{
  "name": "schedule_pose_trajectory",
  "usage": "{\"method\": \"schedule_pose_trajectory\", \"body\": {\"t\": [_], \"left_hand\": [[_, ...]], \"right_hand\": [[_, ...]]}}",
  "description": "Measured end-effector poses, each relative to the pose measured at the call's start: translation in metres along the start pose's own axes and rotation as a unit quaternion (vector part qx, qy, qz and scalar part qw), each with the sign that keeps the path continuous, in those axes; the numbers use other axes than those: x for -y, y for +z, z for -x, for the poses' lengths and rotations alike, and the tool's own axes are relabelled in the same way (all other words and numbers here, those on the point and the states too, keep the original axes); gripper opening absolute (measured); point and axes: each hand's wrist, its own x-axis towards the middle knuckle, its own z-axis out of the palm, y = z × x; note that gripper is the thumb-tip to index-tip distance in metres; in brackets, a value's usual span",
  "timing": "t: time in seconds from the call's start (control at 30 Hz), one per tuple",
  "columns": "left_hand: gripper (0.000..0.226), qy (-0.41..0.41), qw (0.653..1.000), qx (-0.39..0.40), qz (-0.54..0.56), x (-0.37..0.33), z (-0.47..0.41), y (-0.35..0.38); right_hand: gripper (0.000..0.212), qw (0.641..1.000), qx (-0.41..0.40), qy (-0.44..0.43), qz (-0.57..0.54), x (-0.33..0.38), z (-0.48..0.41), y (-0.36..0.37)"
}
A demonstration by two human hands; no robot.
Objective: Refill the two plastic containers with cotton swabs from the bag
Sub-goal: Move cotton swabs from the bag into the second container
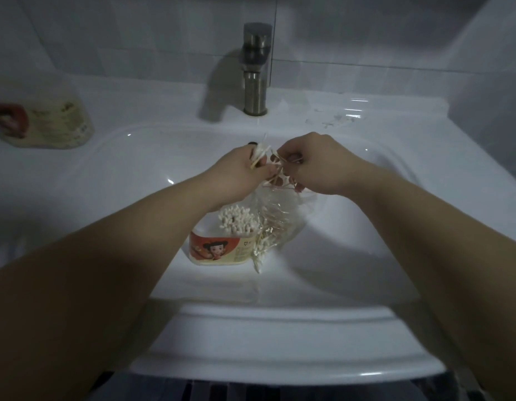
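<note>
A clear plastic bag of cotton swabs hangs over the sink basin. My left hand grips a small bunch of swabs at the bag's top. My right hand pinches a few loose swabs just beside it, above the bag's mouth. Below the bag stands a plastic container with a cartoon label, packed with upright swabs. A second container with the same kind of label sits on the counter at the far left, blurred.
The white sink fills the middle of the view. A steel faucet rises behind the basin. Small bits of clear plastic lie on the counter right of the faucet. Tiled wall stands behind.
</note>
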Motion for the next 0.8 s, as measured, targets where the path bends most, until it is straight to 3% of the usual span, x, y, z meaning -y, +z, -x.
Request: {"method": "schedule_pose_trajectory", "body": {"t": [0.07, 0.43, 0.8], "left_hand": [[0.019, 0.0, 1.0, 0.008, -0.008, 0.0, 0.001, 0.0], [0.027, -0.048, 0.998, 0.047, 0.002, -0.006, 0.008, 0.003], [0.028, -0.074, 0.994, 0.05, -0.056, -0.006, 0.007, 0.0]], "right_hand": [[0.028, 1.0, 0.002, 0.006, -0.002, -0.001, 0.0, 0.0], [0.015, 0.998, 0.004, -0.006, -0.06, -0.003, -0.001, 0.003], [0.022, 0.998, 0.05, 0.03, -0.037, -0.012, -0.003, -0.003]]}}
